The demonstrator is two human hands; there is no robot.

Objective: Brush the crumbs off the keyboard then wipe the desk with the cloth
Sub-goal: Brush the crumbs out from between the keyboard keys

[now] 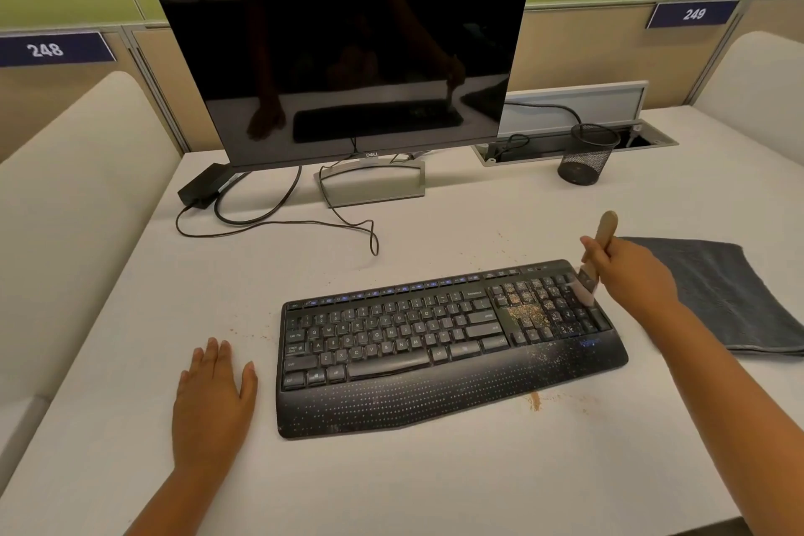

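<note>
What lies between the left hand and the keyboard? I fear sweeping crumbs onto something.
Head view: only bare desk with a few crumbs separates left hand from keyboard.

The desk (435,226) has a pale, matt, smooth top. The keyboard (443,344) is black plastic, its keys matt — the palm rest looks finely dotted. Dry tan crumbs (528,313) lie granular over the number pad. The brush (598,257), gripped in the right hand (631,270), has a light wooden handle and soft pale bristles. The cloth (722,296) is grey-blue, matt, woven with a ribbed texture. The monitor (343,52) screen is glossy black, mirror-like; its stand (374,183) looks like brushed silver metal. The pen cup (589,154) is black wire mesh. The power adapter (202,185) is matt black plastic.
</note>
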